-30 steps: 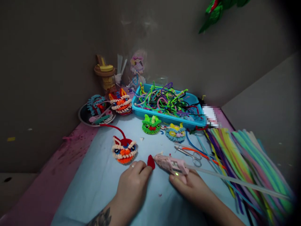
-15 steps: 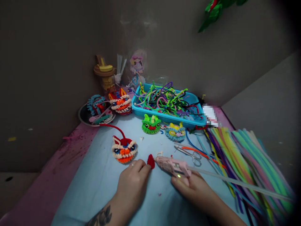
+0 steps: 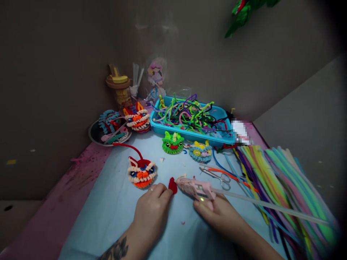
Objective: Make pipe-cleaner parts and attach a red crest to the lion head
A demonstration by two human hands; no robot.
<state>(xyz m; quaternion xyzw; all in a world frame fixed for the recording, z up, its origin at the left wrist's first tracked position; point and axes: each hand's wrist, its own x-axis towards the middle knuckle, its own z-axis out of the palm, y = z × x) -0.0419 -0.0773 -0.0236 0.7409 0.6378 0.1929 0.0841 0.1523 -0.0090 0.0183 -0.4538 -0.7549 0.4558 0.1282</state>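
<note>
Between the fingertips of my left hand [image 3: 152, 206] is a small red fuzzy piece [image 3: 172, 185], standing up from the pinch. My right hand [image 3: 221, 213] wraps round the handle of a pink hot glue gun [image 3: 196, 188]; its green light is on and a long clear glue stick [image 3: 271, 206] sticks out of the back. The gun's nozzle points left, close beside the red piece; whether they touch I cannot tell. Just beyond my left hand lies a red, cream and orange lion head [image 3: 142, 174] with a red stem trailing from it.
Scissors [image 3: 217, 176] lie right of the glue gun. Behind are green [image 3: 172, 143] and blue-yellow [image 3: 201, 151] lion heads, then a blue basket [image 3: 189, 136] of pipe-cleaner scraps. Bundled pipe cleaners [image 3: 287, 187] cover the right side. A metal bowl [image 3: 93, 137] and another lion head [image 3: 137, 118] stand back left.
The whole view has shifted slightly, so everything sits a little further left. The glue gun's nozzle stays beside the red piece, and both hands keep their hold.
</note>
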